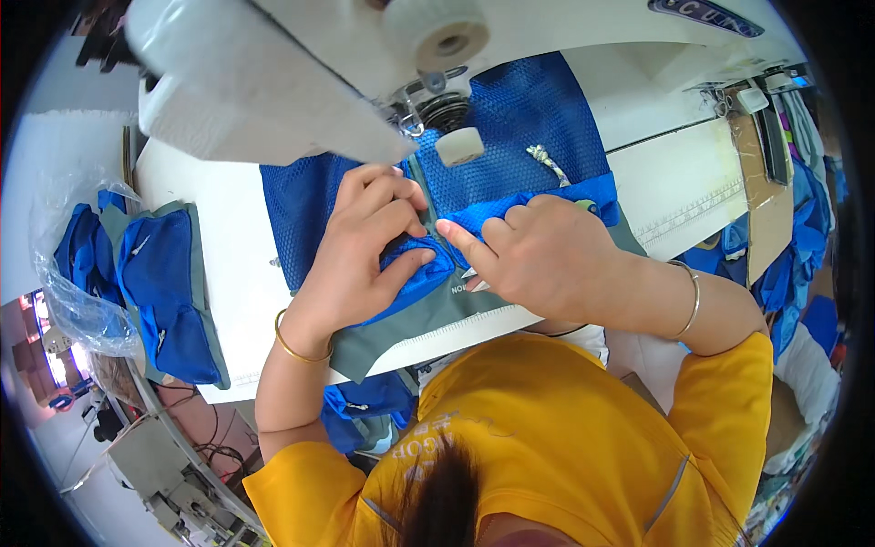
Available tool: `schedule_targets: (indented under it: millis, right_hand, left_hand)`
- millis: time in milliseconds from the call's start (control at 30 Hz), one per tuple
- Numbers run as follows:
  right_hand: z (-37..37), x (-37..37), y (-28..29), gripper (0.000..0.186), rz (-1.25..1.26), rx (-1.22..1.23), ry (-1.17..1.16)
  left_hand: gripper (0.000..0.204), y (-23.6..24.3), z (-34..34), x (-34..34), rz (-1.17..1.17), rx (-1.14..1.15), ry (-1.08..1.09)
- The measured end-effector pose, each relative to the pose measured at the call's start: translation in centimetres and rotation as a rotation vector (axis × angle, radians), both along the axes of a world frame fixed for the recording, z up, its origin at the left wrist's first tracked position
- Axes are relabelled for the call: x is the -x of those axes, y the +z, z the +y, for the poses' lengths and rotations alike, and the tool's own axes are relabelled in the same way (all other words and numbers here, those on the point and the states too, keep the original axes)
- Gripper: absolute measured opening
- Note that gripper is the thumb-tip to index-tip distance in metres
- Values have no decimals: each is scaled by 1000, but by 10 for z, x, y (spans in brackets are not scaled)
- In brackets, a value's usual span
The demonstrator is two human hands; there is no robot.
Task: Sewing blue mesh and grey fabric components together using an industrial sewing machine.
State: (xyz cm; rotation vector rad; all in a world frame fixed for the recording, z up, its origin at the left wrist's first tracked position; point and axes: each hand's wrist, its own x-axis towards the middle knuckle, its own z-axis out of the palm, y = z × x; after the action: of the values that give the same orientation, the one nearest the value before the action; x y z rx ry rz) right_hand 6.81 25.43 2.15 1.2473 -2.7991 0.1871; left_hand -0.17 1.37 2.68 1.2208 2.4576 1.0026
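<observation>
A blue mesh fabric piece [510,118] with grey trim lies under the sewing machine's needle area. My left hand [374,242] rests on it with bent fingers; the thumb presses a folded bright blue edge [428,278] near the middle seam. My right hand [547,251] is closed, its index fingertip touching the fabric across that seam. A small pointed metal tool [471,273] sticks out under its curled fingers; most of it is hidden. Beside the right hand, a patterned cord [547,164] lies on the mesh. Grey fabric [383,351] hangs toward the table's front edge.
The white sewing machine head [264,82] spans the top, its presser area just beyond my fingers. On the left, blue and grey sewn pieces [169,283] lie beside clear plastic wrap [77,264]. Blue fabric [802,237] and cardboard [770,232] stand at the right.
</observation>
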Motion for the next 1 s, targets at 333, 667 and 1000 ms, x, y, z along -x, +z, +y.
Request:
schedule_targets:
  millis: [333, 667, 1000]
  right_hand:
    - [6, 36, 7, 19, -14, 333, -49]
    - [-7, 51, 8, 9, -15, 309, 41]
    - [-23, 46, 20, 9, -42, 100, 60]
  left_hand:
    - [31, 0, 2, -4, 16, -13, 50]
    - [33, -5, 0, -4, 8, -54, 54]
    - [34, -4, 0, -5, 25, -52, 64]
